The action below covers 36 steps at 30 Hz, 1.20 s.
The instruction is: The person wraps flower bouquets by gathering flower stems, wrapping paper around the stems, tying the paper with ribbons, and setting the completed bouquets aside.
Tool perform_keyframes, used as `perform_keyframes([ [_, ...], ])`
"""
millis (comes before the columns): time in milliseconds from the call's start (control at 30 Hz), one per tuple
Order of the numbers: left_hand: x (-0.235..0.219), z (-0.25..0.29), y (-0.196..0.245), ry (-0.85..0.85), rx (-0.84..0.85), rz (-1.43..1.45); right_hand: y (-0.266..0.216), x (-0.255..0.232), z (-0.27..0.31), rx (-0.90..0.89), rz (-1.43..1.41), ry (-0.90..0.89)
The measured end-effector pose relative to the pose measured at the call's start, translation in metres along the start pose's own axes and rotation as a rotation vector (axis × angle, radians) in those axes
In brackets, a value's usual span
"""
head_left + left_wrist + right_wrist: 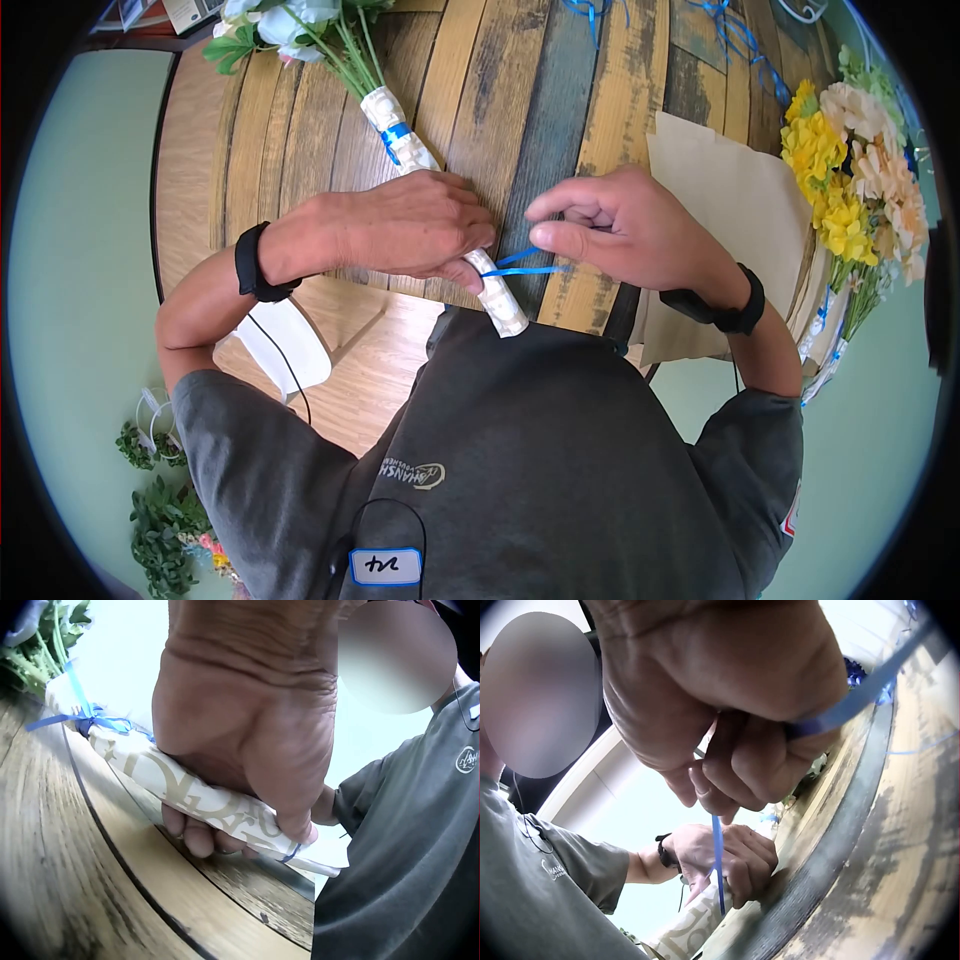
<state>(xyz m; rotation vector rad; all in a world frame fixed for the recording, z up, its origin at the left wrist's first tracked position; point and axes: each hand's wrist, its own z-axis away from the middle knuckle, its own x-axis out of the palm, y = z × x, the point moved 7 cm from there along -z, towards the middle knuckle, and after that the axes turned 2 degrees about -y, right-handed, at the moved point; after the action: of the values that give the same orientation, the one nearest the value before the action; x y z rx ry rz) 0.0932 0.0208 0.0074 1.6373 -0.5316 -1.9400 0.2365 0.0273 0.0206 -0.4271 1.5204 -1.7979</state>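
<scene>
Artificial flowers [295,28] have stems wrapped in white patterned paper [503,305], lying at a slant across the table edge. The left hand [410,225] grips the wrapped stems from above, and its thumb lies by a blue ribbon [525,271] near the lower end. In the left wrist view the fingers of the left hand [247,712] curl under the paper, and a blue bow [94,718] sits higher up. To the right, the right hand [630,225] pinches the ribbon; in the right wrist view a ribbon strand [718,859] runs taut from its fingertips to the paper.
Brown paper [725,210] lies on the wooden table [500,90] at the right, beside yellow and peach flowers [820,150]. Loose blue ribbons [735,35] are at the far side. A white chair [285,350] stands below the table at the left.
</scene>
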Motion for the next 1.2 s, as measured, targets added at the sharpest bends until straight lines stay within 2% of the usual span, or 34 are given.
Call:
perform_keyframes([
  [133,-0.002,-0.001,-0.004,0.042,-0.097,-0.062,-0.004,-0.006,0.01,0.039,0.131,0.068],
  [267,-0.007,0.001,-0.003,0.092,-0.15,-0.051,0.0,-0.015,0.024,0.029,0.124,0.1],
  [333,-0.009,0.003,-0.003,0.142,-0.156,-0.047,0.015,-0.02,0.03,0.199,0.04,0.058],
  [433,-0.015,0.004,0.006,0.21,-0.141,-0.038,0.032,-0.028,0.031,0.111,0.115,0.112],
  [567,-0.021,0.006,0.01,0.338,-0.15,-0.064,0.017,-0.021,0.039,0.123,0.047,0.077],
  [633,-0.022,0.004,0.01,0.381,-0.195,-0.083,0.003,-0.019,0.041,0.111,-0.012,0.124],
  [867,0.0,-0.006,0.007,0.393,-0.268,-0.238,-0.014,-0.015,0.04,0.204,-0.002,0.172],
  [1200,-0.008,-0.017,-0.006,0.333,-0.337,-0.188,-0.029,-0.021,0.042,0.009,0.023,0.379],
])
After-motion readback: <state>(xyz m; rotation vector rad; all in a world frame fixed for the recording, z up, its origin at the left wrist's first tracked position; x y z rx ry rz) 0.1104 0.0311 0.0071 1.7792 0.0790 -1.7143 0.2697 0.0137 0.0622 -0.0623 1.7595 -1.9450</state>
